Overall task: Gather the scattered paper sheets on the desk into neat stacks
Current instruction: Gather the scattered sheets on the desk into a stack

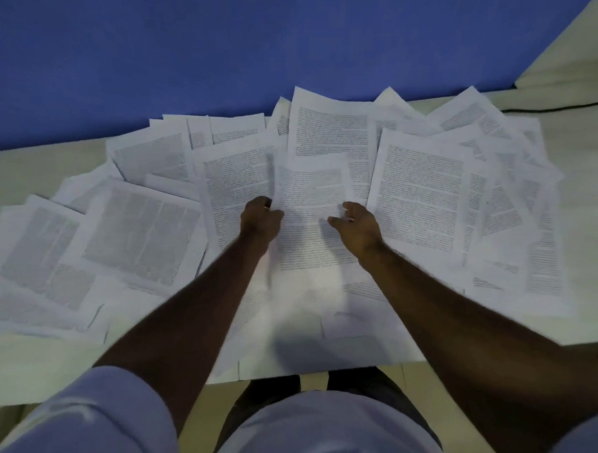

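Note:
Several printed paper sheets (419,194) lie scattered and overlapping across the pale desk (29,173). One sheet (309,192) sits at the centre between my hands, its left edge lifted. My left hand (260,221) grips that left edge with curled fingers. My right hand (357,225) hovers at the sheet's right side, fingers loosely spread and bent, holding nothing that I can see. More sheets (143,233) spread to the left, and others (518,188) fan out to the right.
A blue wall (230,45) rises behind the desk. A black cable (556,108) runs along the desk's far right. The desk's front edge is near my body, with some sheets overhanging it. Bare desk surface shows at far left and right.

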